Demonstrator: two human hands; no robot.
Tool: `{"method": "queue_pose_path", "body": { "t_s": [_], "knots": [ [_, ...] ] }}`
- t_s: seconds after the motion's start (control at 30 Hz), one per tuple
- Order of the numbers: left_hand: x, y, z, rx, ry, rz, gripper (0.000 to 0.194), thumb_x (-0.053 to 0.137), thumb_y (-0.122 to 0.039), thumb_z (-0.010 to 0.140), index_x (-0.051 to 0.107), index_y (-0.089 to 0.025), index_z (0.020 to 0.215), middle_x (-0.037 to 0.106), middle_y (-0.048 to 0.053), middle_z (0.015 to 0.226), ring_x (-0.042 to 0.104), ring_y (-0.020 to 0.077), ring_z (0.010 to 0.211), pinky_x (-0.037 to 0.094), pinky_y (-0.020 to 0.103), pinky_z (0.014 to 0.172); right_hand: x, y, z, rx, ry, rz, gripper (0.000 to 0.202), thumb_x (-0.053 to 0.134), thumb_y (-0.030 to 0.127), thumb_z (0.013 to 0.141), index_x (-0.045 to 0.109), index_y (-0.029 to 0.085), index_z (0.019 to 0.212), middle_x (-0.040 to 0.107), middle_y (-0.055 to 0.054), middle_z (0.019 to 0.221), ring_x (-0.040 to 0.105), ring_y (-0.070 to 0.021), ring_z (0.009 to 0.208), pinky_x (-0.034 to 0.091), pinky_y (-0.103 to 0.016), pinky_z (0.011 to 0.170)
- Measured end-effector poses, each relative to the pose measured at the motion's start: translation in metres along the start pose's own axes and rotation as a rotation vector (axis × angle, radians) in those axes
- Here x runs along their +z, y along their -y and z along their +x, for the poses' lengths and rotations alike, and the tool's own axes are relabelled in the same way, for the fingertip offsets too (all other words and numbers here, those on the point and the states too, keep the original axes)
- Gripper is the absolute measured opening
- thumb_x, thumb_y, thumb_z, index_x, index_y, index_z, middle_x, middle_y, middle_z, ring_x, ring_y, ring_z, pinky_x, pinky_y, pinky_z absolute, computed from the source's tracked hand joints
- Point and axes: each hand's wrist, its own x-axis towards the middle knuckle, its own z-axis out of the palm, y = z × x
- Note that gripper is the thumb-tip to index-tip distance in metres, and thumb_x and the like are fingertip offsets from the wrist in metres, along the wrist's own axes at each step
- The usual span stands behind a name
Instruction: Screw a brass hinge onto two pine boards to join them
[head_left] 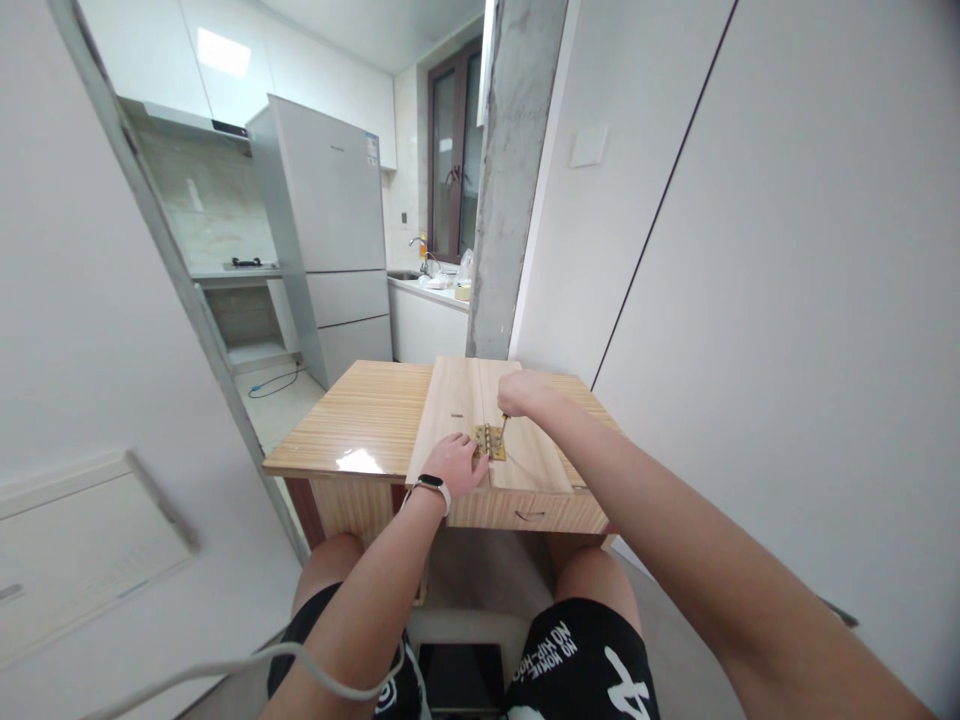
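Note:
A brass hinge [489, 441] lies across the seam between two pale wooden boards [456, 389] on the desk. My right hand [525, 393] is closed round the handle of a screwdriver [505, 425], whose thin shaft points down at the hinge's right leaf. Whether the tip sits in a screw is too small to tell. With its fingers spread, my left hand [456, 463] rests on the left board, its fingertips at the hinge's left edge. A watch with a pale band [433, 484] is on my left wrist.
The boards lie on a wooden desk [349, 415] with a drawer [529, 512] at its front. A white wall [720, 300] stands close on the right. Behind are a fridge [341, 200] and a sink counter [427, 310]. A pale cable [300, 655] crosses near my left forearm.

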Motion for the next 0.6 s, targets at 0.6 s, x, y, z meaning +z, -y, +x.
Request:
{"method": "queue_pose_path", "body": {
  "t_s": [0.6],
  "knots": [
    [0.003,0.002,-0.001,0.003,-0.012,0.015,0.028,0.051,-0.041,0.099,0.069,-0.020,0.095,0.069,0.012,0.094,0.064,0.0263,0.099,0.051,0.043,0.096,0.004,-0.013,-0.019,-0.212,-0.082,-0.074,0.034,0.055,0.034,0.099,0.071,0.014,0.121,0.073,-0.021,0.119,0.069,-0.0312,0.113,0.053,-0.038,0.090]
  ]
}}
